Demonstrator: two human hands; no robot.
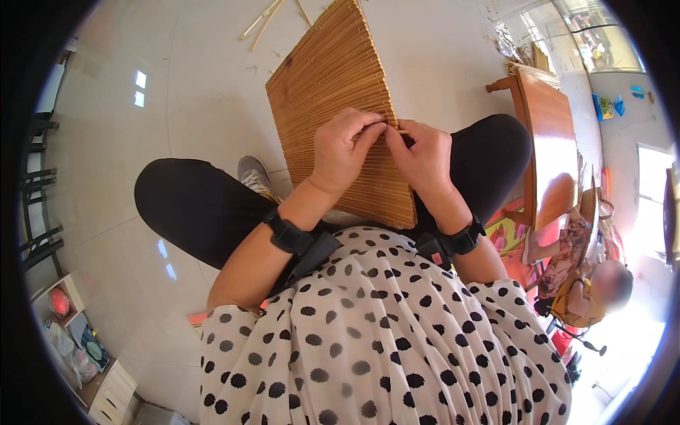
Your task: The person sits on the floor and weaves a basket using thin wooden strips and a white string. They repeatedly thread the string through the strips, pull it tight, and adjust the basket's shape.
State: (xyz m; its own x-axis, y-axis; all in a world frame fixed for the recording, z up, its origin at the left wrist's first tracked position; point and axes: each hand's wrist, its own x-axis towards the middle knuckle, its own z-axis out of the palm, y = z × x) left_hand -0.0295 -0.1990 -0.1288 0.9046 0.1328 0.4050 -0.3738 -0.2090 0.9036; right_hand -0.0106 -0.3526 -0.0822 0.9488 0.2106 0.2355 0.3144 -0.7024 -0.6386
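Observation:
A tan mat of thin, close-set sticks (326, 85) stands tilted between my knees, its long right edge running from the far end down toward my lap. At that edge my left hand (345, 145) is closed, thumb and fingers pinched together over the mat's face. My right hand (425, 157) is closed too, pinching just beside the left one, with the fingertips of both hands nearly touching. A short pale end of a thin straw-like strip (404, 132) shows at the right fingertips. The rest of the strip is mostly covered by my fingers.
Loose pale sticks (262, 21) lie on the tiled floor (205, 92) beyond the mat. A glossy brown wooden table (549, 134) stands at right, with bundled sticks (531, 67) behind it. Another person (577, 297) sits farther right. Black chairs (39, 191) line the left side.

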